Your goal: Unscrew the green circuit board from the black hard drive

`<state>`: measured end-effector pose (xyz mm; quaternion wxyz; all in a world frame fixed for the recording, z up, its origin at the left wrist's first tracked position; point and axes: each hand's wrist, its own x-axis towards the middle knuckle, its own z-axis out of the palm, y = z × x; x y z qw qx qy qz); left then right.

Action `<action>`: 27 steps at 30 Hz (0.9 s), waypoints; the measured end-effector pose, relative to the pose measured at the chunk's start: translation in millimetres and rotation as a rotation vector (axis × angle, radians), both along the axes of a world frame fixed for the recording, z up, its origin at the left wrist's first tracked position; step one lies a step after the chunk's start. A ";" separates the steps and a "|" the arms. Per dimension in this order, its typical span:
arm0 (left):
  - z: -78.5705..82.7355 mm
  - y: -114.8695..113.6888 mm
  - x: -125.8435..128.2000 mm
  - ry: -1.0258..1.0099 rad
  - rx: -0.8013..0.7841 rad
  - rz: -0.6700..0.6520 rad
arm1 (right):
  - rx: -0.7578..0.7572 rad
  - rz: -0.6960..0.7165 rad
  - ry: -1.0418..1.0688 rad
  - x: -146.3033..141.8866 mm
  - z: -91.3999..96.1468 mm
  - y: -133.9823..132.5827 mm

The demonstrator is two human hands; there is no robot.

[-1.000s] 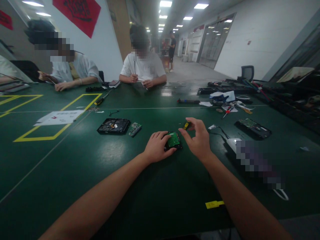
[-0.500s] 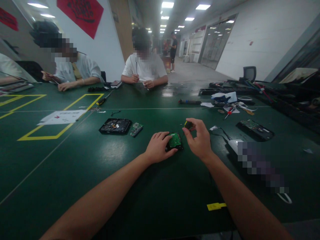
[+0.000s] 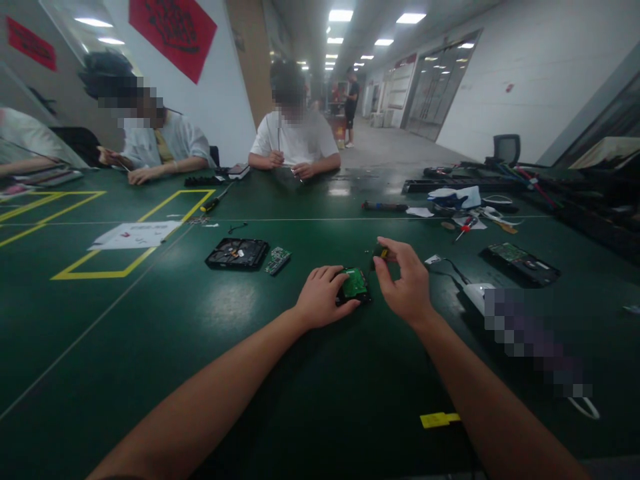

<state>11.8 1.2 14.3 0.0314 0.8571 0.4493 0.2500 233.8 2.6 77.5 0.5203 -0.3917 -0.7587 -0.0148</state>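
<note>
Under my left hand (image 3: 324, 297) lies a hard drive (image 3: 356, 285) with its green circuit board facing up. The fingers of that hand press on its left part and the thumb grips its near edge. My right hand (image 3: 404, 275) pinches the black and yellow handle of a screwdriver (image 3: 381, 253) between thumb and fingers, just right of and above the drive. Its shaft is too thin and dark to follow down to the board. Left of the drive, a small loose circuit board (image 3: 278, 260) rests beside an opened black drive casing (image 3: 237, 253).
At right lie another drive (image 3: 521, 263) and a white power strip (image 3: 479, 296) with a cable. Farther back are a red-tipped screwdriver (image 3: 466, 228), papers and cables. A yellow-handled screwdriver (image 3: 210, 204) and a paper sheet (image 3: 134, 235) lie left. Co-workers sit across the green table (image 3: 210, 360).
The screwdriver handle has turned in my right fingers, its yellow part now facing differently. My left hand stays on the hard drive. The whole view has shifted slightly.
</note>
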 end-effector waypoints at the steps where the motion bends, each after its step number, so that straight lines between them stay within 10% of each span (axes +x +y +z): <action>1: -0.2 0.0 0.0 0.000 0.000 0.001 | -0.006 0.007 0.002 -0.1 -0.6 -0.4; 27: -3.3 1.5 -0.2 -0.004 -0.003 0.004 | -0.084 0.058 0.018 -0.1 -9.7 1.8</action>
